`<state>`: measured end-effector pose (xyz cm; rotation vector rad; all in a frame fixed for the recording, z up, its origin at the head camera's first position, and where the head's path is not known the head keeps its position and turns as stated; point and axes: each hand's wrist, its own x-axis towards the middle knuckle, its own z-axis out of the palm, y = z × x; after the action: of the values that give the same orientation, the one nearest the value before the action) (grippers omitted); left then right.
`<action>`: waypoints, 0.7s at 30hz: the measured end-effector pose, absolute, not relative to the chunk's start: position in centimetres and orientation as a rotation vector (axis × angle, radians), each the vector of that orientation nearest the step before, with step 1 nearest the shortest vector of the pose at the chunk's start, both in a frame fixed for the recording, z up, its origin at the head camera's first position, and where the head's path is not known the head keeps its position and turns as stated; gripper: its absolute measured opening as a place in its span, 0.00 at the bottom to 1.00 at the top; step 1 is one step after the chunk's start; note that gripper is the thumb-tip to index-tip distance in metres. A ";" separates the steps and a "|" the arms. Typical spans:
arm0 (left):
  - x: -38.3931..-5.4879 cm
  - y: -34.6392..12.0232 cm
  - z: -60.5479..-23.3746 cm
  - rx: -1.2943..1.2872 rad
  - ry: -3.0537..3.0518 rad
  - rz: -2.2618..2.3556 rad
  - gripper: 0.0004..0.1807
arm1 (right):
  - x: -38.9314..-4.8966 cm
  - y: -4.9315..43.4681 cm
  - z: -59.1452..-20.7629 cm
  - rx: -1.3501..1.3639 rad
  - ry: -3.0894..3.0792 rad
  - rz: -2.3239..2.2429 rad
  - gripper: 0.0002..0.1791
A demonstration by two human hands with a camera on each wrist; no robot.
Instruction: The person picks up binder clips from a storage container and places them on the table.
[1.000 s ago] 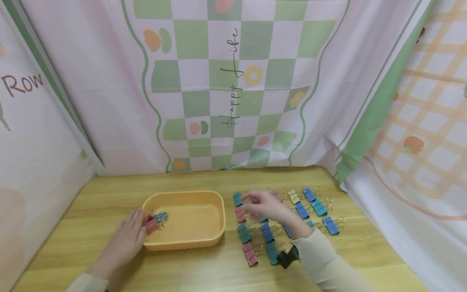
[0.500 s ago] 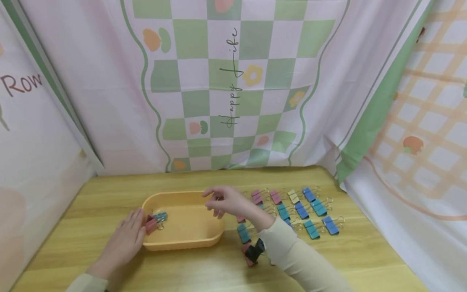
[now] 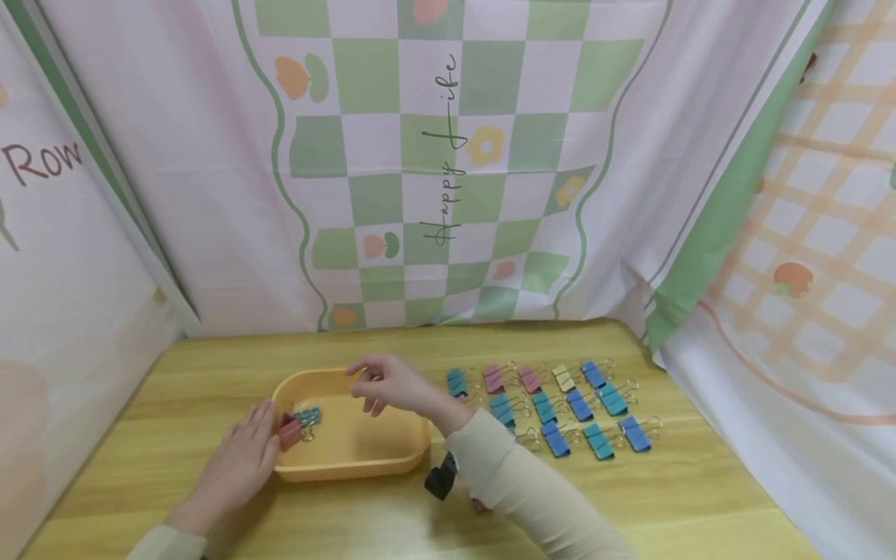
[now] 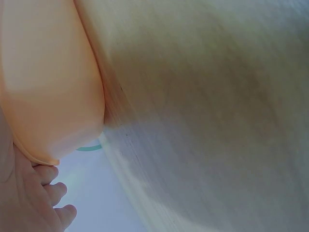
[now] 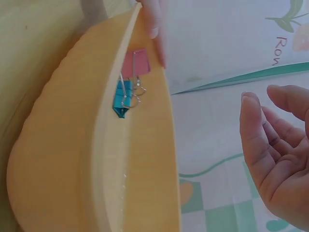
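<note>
A yellow-orange plastic tray [image 3: 350,469] stands on the table's left half. Inside, at its left end, lie a pink binder clip [image 5: 136,63] and a teal binder clip [image 5: 122,98]. My left hand [image 3: 241,451] rests with extended fingers against the tray's left rim; in the left wrist view its fingertips [image 4: 57,192] touch the rim. Above the tray's right part hovers my right hand [image 3: 395,385], loosely bent. The right wrist view shows its thumb and index finger apart with nothing between them.
Right of the tray, several binder clips lie in rows, among them a yellow clip [image 3: 563,378], a blue clip [image 3: 635,433] and a teal clip [image 3: 598,441]. My right sleeve [image 3: 518,482] hides some nearer ones. A printed curtain [image 3: 448,194] hangs behind the wooden table [image 3: 672,498].
My right hand has moved left from above the binder clips to over the tray. The left hand has stayed at the tray's rim. The two clips inside look unmoved.
</note>
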<state>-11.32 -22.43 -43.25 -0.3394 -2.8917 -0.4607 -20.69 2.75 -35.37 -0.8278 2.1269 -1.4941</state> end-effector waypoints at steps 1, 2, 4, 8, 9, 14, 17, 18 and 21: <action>-11.3 -22.4 -43.3 -0.341 -2.891 -0.460 0.29 | -20.8 2.4 -35.5 -0.820 2.116 -1.501 0.15; -11.4 -22.4 -43.3 -0.342 -2.889 -0.460 0.29 | -20.8 2.1 -35.6 -0.812 2.103 -1.511 0.15; -11.4 -22.4 -43.3 -0.342 -2.888 -0.460 0.29 | -20.9 1.5 -36.0 -0.791 2.067 -1.538 0.15; -11.4 -22.5 -43.4 -0.341 -2.893 -0.457 0.29 | -21.0 0.2 -37.0 -0.749 2.014 -1.578 0.14; -11.4 -22.5 -43.4 -0.340 -2.895 -0.459 0.29 | -21.1 -0.1 -37.3 -0.743 2.007 -1.580 0.14; -11.4 -22.5 -43.5 -0.340 -2.898 -0.459 0.29 | -21.4 -1.3 -39.0 -0.724 2.019 -1.535 0.15; -11.3 -22.4 -43.4 -0.340 -2.895 -0.468 0.29 | -21.4 -1.9 -39.5 -0.718 2.023 -1.495 0.16; -11.3 -22.4 -43.3 -0.340 -2.893 -0.471 0.29 | -21.4 -2.1 -39.7 -0.713 2.023 -1.485 0.17; -11.3 -22.4 -43.2 -0.341 -2.891 -0.474 0.29 | -21.3 -2.6 -40.4 -0.701 2.025 -1.448 0.16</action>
<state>-11.28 -22.38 -43.25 -0.3410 -2.8906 -0.4736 -21.32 -2.57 -40.41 -0.7008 2.0250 -1.4483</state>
